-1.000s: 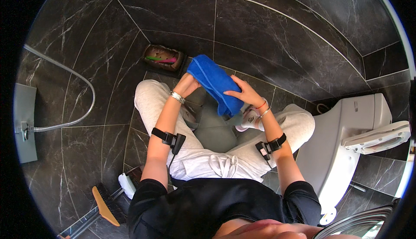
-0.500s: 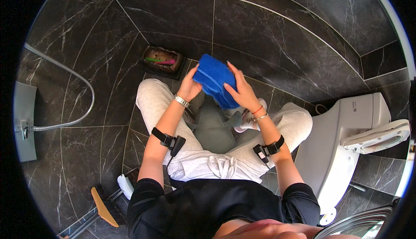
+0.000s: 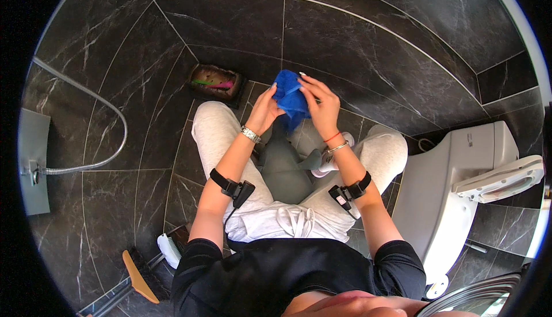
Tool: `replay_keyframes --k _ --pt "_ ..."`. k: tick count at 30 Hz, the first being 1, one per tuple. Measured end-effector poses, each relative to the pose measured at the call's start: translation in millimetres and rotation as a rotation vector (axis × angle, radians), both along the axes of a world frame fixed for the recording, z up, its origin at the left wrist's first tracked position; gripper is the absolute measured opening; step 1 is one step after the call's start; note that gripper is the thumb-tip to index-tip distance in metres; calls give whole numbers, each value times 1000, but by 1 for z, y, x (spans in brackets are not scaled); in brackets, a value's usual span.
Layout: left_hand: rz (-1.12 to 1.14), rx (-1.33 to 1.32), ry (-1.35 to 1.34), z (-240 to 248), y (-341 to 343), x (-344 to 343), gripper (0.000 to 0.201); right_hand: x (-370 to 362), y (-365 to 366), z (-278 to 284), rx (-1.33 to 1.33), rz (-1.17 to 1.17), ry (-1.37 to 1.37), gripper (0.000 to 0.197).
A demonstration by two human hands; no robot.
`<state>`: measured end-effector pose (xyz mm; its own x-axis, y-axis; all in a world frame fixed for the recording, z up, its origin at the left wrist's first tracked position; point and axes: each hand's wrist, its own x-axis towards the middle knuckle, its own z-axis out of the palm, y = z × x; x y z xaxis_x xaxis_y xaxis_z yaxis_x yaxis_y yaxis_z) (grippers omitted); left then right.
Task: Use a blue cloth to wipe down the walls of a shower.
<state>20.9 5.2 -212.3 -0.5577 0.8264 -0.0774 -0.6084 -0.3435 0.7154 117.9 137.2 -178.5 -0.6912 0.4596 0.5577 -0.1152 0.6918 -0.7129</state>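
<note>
A blue cloth (image 3: pixel 291 95) is held up in front of me between my two hands, gathered and folded over, with its lower end hanging. My left hand (image 3: pixel 266 110) is closed on its left edge, thumb and fingers against the fabric. On the other side my right hand (image 3: pixel 323 108) pinches its right edge, fingers raised at the top. Below the cloth, between my knees, lies a smooth grey-green object (image 3: pixel 286 173) with a rounded near end; I cannot make out its kind.
Against the far wall stands a dark brown box (image 3: pixel 201 94) with a green and a pink item inside. A white toilet (image 3: pixel 422 202) with raised seat is at right. At left are a shower hose (image 3: pixel 118 127), a white brush (image 3: pixel 169 250) and a wooden-backed broom (image 3: pixel 138 277).
The cloth has gone from spread wide to a narrower, bunched shape. My hands have come closer together, the left one moving right, and my knees have drawn in slightly.
</note>
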Motion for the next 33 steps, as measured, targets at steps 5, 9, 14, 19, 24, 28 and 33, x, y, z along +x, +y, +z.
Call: replay_keyframes --k 5,9,14,19,24,28,33 --pt "-11 1 21 6 5 -4 41 8 11 4 -305 -118 31 15" --pt "95 30 -107 -3 7 -1 41 8 -5 5 52 84 103 17" --pt "164 48 -148 -8 9 -4 42 9 -9 -1 206 45 49 23" --pt "176 35 -39 9 4 -7 42 8 1 -2 -432 100 -146 32" --pt "259 43 -9 12 1 -15 44 4 5 -28 -268 160 -254 24" --pt "277 -104 183 16 -3 -13 45 7 16 -19 -245 4 -123 17" --pt "242 -209 286 22 -4 -10 46 5 17 -18 -7 73 115 12"
